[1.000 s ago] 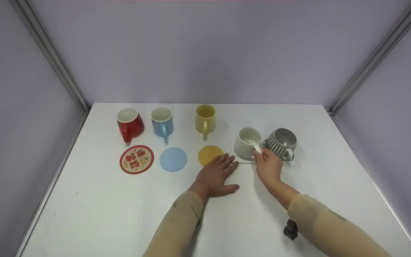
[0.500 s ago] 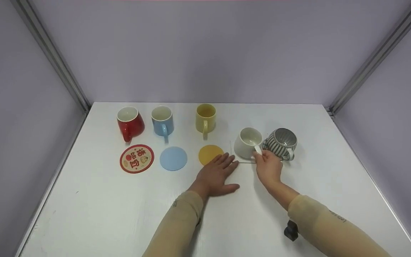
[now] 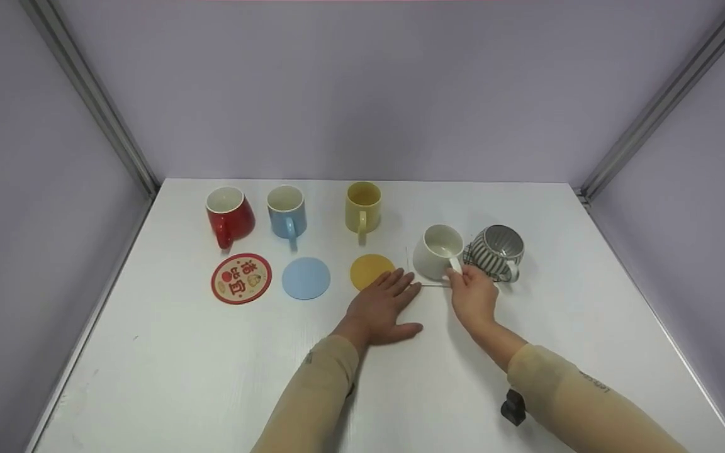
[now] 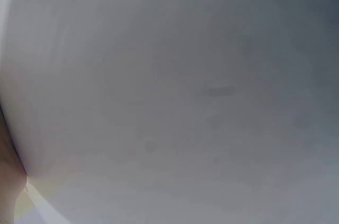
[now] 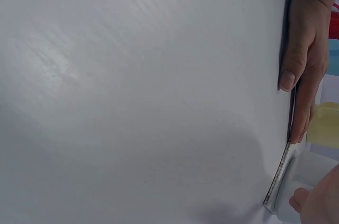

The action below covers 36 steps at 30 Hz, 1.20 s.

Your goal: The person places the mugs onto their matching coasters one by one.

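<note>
- Nothing on the table (image 3: pixel 211 377) has shifted since a second ago; only the head view has tipped slightly, so the mugs at the back sit a little higher.
- Right hand (image 3: pixel 476 292): thumb and fingers pinch the handle of the white mug (image 3: pixel 437 257), same grip as before.
- Left hand (image 3: pixel 384 311): fingers apart, laid palm down, same place as before; some fingertips overlap the near edge of the yellow coaster (image 3: pixel 369 270).
- White mug: upright over a thin white coaster (image 3: pixel 430 283), whose corner lies by the left fingertips.
- Striped mug (image 3: pixel 494 255): just right of the gripping hand, with a checked coaster (image 3: pixel 467 254) showing at its base.
- Yellow mug (image 3: pixel 362 211): behind the yellow coaster.
- Blue mug (image 3: pixel 287 220): behind the blue coaster (image 3: pixel 306 279).
- Red mug (image 3: pixel 233 220): leftmost, behind the red coaster (image 3: pixel 241 279).
- Count: five mugs, five coasters, two hands, two sleeves (image 3: pixel 312 384).
- Left wrist view: mostly a blurred pale surface.
</note>
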{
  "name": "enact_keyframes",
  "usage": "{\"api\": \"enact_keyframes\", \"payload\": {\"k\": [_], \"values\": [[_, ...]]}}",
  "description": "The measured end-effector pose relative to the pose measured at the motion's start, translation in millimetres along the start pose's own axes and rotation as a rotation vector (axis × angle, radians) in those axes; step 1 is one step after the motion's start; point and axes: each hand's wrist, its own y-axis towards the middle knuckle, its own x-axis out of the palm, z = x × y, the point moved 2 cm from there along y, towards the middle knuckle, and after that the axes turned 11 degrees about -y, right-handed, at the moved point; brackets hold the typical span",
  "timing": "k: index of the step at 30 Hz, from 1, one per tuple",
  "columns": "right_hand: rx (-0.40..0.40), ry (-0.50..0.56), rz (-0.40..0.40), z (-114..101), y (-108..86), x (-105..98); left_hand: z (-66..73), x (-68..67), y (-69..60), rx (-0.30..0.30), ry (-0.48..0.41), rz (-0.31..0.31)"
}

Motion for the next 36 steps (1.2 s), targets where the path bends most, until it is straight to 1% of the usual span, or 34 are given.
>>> {"api": "enact_keyframes", "payload": {"k": [10,18,24,36], "values": [[0.005,-0.022,-0.012,-0.4,-1.6,-0.2,-0.1,1.2,0.1,-0.002,0.008,0.001],[-0.027,-0.056,0.025,2.0,-0.5,1.1,-0.3,1.2,-1.0,0.004,-0.001,0.016],[-0.039,-0.039,0.009,3.2,-1.5,0.1,0.9,-0.6,-0.7,0.007,0.026,0.014],[-0.032,-0.065,0.005,1.3,-1.2,0.2,1.6,-1.2,-1.1,0.005,0.014,0.011]]}}
